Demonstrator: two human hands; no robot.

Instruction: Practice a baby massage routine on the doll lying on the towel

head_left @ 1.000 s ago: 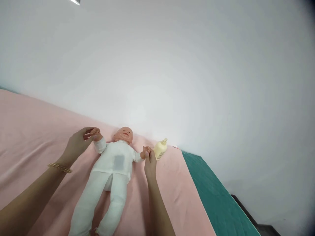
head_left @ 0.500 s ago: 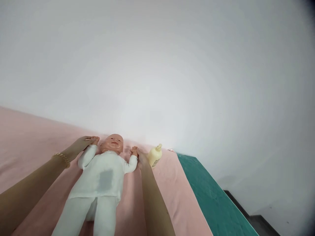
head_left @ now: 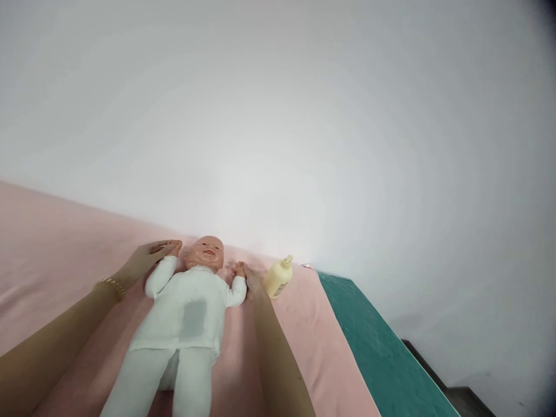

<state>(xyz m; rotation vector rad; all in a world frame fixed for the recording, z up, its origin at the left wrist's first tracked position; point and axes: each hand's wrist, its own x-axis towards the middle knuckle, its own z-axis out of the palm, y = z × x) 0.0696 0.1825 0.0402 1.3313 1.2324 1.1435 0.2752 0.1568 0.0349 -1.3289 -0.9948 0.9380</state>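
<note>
A baby doll (head_left: 174,315) in a white top and white trousers lies on its back on a pink sheet (head_left: 299,341), its head at the far end. My left hand (head_left: 145,259), below a beaded bracelet on the wrist, has its fingers closed about the doll's raised hand on the left. On the other side, my right hand (head_left: 253,281) grips the doll's hand on the right between thumb and fingers; most of those fingers are hidden. Just right of my right hand stands a pale yellow pump bottle (head_left: 278,278) with a printed label.
A pale wall (head_left: 278,116) rises directly behind the doll's head. Beyond the sheet's right edge shows a green surface (head_left: 382,341). A dark ledge or skirting (head_left: 463,399) runs along the wall at the lower right.
The whole view has shifted slightly, so the doll and the bottle appear a little farther right. Both my hands keep hold of the doll's hands.
</note>
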